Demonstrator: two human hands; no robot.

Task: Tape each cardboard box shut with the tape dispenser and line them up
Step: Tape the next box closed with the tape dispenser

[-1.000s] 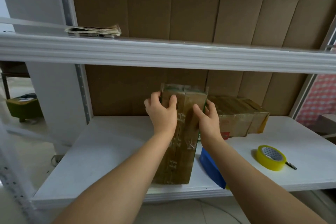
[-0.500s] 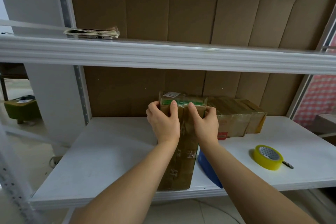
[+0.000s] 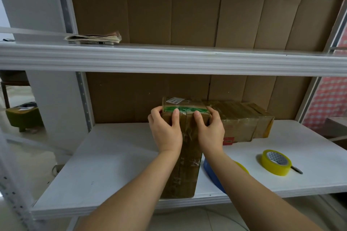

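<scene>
A long brown cardboard box (image 3: 185,170) wrapped in clear tape lies on the white shelf (image 3: 112,165), its far end bearing a green strip and a white label. My left hand (image 3: 166,130) grips its far left corner, thumb on top. My right hand (image 3: 210,131) grips its far right corner in the same way. Beside it on the right lie two taped cardboard boxes (image 3: 242,120) against the back wall. A blue tape dispenser (image 3: 213,176) with a yellow roll lies partly hidden under my right forearm.
A loose roll of yellow tape (image 3: 276,162) lies at the right with a dark pen-like object (image 3: 296,169) beside it. The upper shelf (image 3: 169,58) hangs low overhead and carries a stack of papers (image 3: 93,38). Cardboard sheets (image 3: 187,5) line the back.
The box's far end has come down from a tilted, lifted pose and slid farther back on the shelf. Both hands moved with it, and the green strip and label came into view.
</scene>
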